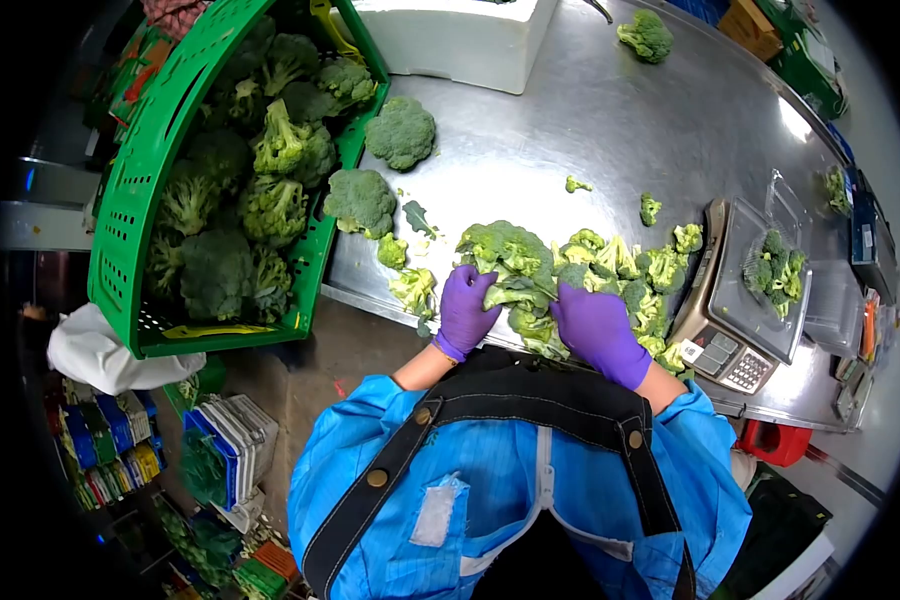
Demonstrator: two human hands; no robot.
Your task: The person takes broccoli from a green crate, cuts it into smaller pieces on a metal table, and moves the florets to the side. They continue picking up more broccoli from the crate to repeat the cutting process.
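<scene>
This looks like a produce-packing room. A metal bench (530, 130) carries cut broccoli florets (662, 268) along its near edge. Toward the near right corner stand 1 digital scale (718, 348) and, just beside it, 1 clear plastic tub (832, 325). At the left edge, 1 big green crate (122, 240) holds many broccoli heads (280, 140); stacked crates (257, 428) stand on the bare floor (335, 355).

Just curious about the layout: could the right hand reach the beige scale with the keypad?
Probably yes: the purple-gloved right hand is near, with only loose green broccoli florets between it and the beige keypad scale.
</scene>
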